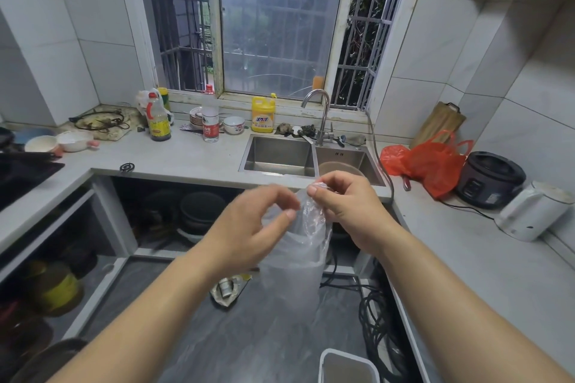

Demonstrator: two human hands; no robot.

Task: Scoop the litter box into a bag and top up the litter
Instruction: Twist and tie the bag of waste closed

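Kitchen, standing, facing the double sink (311, 155) at twelve o'clock. Clear plastic bag (295, 258) held at centre frame, hanging limp toward the grey floor. Left hand (249, 227) pinching the bag's top edge from nine o'clock; right hand (345, 205) pinching the same edge from three o'clock, fingertips close together, apparently working the mouth apart. Mouth not yet open. White bin-like container (348, 367) at six o'clock, contents not discernible; no litter box or scoop identifiable. Risks, as judged: thin film clinging and tearing under a hard pull; one pinch slipping, dropping the bag onto the cables (376, 320) at five o'clock.
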